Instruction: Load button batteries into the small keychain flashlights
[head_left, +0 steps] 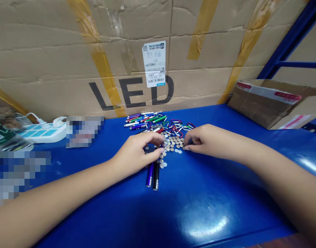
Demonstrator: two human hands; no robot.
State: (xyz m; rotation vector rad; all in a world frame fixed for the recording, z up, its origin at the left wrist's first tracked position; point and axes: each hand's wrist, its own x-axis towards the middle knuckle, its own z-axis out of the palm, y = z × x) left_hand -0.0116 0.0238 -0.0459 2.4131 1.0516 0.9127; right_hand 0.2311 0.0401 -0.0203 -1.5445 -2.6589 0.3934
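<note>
My left hand [141, 151] is curled over two small torch tubes, one purple [150, 175] and one black [156, 176], whose lower ends stick out beneath the palm; its fingers are closed round them. My right hand [206, 139] rests on the blue table [199, 206] with fingertips pinched at the edge of a heap of small silver button cells [173, 144]; I cannot see what it pinches. Behind the cells lies a pile of coloured keychain torches [145, 119] and carabiner clips [177, 124].
A large cardboard carton marked LED [132, 91] stands along the back. An open cardboard box [266, 101] sits at the right, by a blue rack post [289, 39]. A white power strip [42, 132] lies at the left.
</note>
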